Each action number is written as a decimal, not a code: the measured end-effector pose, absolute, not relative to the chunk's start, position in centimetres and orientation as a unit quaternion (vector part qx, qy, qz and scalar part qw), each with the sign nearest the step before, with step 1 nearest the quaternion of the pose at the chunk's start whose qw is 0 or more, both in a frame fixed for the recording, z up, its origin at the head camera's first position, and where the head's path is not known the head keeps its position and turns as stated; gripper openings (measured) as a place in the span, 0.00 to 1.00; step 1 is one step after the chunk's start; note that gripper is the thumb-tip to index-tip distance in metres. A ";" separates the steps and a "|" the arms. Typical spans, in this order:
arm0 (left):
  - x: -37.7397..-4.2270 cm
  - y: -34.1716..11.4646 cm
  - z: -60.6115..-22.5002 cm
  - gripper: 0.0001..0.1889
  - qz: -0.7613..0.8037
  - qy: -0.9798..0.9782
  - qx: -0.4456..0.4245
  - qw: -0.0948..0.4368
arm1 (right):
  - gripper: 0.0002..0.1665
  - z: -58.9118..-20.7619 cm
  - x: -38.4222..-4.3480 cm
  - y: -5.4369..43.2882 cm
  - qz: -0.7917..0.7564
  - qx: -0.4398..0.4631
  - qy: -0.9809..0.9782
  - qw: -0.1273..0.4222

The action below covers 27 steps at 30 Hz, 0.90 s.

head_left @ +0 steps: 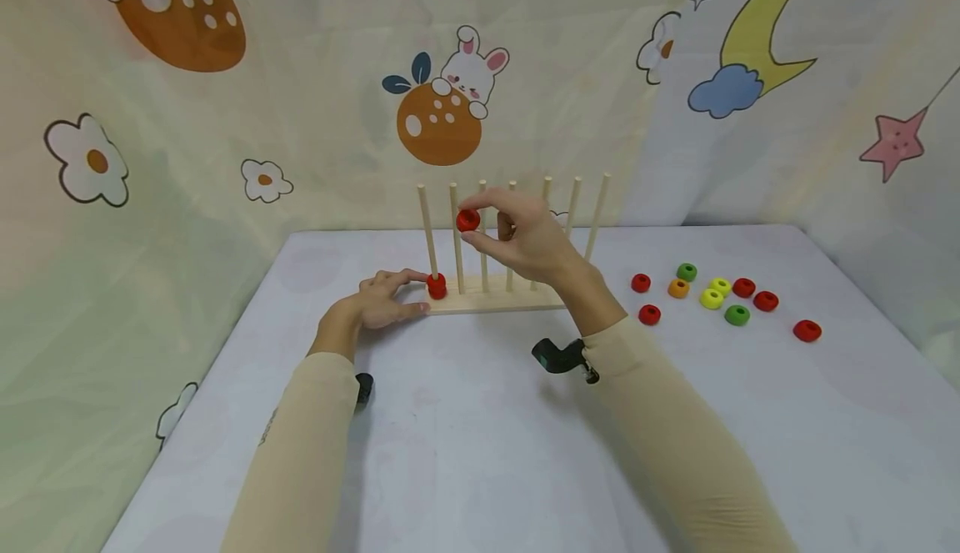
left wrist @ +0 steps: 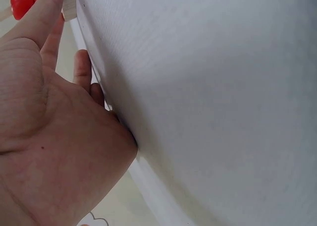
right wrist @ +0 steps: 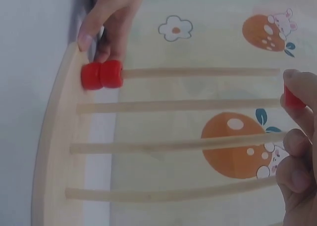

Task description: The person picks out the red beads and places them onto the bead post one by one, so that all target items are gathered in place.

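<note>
A wooden peg rack with several upright rods stands at the far side of the table. Two red beads are stacked at the foot of its leftmost rod. My left hand holds the rack's left end, thumb at the front corner and the other fingers behind, close beside the stacked beads. Between thumb and index finger, my right hand pinches another red bead. In the right wrist view this bead is right at the tip of the second rod. The other rods carry no beads.
Loose red, green, yellow and orange beads lie on the table's right side, among them a green bead and a red bead farthest right. A patterned cloth hangs behind the white table.
</note>
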<state>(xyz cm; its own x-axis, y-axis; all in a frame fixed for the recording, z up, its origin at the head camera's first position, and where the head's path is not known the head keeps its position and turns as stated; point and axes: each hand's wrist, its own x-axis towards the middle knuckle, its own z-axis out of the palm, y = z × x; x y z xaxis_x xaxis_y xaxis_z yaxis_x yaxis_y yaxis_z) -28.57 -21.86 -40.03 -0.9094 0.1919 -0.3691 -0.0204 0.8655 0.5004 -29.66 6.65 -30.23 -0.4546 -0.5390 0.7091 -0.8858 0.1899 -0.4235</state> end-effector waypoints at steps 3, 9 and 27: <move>-28.6 -21.9 -40.1 0.35 0.253 0.943 0.045 0.210 | 0.20 -30.2 -29.5 6.1 0.435 0.485 -0.731 0.202; -28.5 -22.0 -40.0 0.37 0.255 0.943 0.047 0.210 | 0.20 -30.1 -29.3 5.2 0.439 0.476 -0.733 0.208; -28.4 -22.2 -40.2 0.35 0.269 0.940 0.047 0.204 | 0.20 -28.4 -29.1 1.4 0.445 0.442 -0.750 0.211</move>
<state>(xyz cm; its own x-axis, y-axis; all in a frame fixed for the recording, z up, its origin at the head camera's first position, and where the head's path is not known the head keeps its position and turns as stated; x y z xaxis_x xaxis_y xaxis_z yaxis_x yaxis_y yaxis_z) -28.40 -22.25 -40.21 -0.9127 0.1981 -0.3574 -0.0211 0.8507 0.5253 -29.12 1.38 -28.38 -0.5209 -0.4743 0.7097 -0.8501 0.2130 -0.4816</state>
